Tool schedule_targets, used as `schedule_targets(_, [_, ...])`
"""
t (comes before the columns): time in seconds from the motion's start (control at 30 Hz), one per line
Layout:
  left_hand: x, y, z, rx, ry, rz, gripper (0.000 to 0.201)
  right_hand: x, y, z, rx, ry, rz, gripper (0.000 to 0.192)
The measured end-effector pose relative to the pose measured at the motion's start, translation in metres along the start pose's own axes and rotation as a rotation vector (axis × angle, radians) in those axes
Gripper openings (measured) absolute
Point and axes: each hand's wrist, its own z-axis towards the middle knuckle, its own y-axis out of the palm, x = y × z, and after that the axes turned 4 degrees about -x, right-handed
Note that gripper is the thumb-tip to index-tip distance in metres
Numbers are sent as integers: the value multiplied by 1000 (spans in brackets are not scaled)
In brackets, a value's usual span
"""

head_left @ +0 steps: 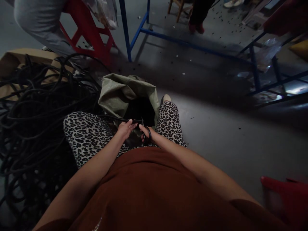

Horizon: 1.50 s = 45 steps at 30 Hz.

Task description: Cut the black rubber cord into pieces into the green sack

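Observation:
I sit with leopard-print trousers and a green woven sack (120, 93) open between my knees. My left hand (125, 128) pinches a thin black cable (113, 117) that runs off to the left. My right hand (147, 132) grips black-handled scissors (143, 126), fingers through the loops, blades pointing up at the cable just over the sack's dark mouth. The two hands are nearly touching.
A big tangle of black cable (36, 115) lies on the floor at my left, over a cardboard sheet (21, 59). Another person's grey-trousered leg (40, 22) and a red stool (89, 32) stand behind it. Blue metal frames (192, 45) cross the far floor; a red stool (286, 192) is at lower right.

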Motion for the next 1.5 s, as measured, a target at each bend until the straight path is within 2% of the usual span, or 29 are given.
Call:
schedule_targets(0.23, [7, -6, 6, 84, 35, -32, 17, 3, -3, 1, 23, -43, -4, 40])
schedule_targets(0.43, [8, -2, 4, 167, 81, -28, 18, 6, -4, 6, 49, -35, -36, 39])
schedule_targets(0.9, [5, -3, 7, 176, 79, -27, 17, 4, -5, 7, 145, -14, -132, 34])
schedule_targets(1.13, [6, -6, 11, 168, 104, -32, 18, 6, -6, 7, 159, -54, -49, 35])
schedule_targets(1.37, [11, -6, 13, 148, 151, -64, 15, 8, -6, 0, 1, 36, -34, 49])
schedule_targets(1.5, [11, -6, 15, 150, 148, -99, 17, 5, -5, -5, -64, 46, 18, 51])
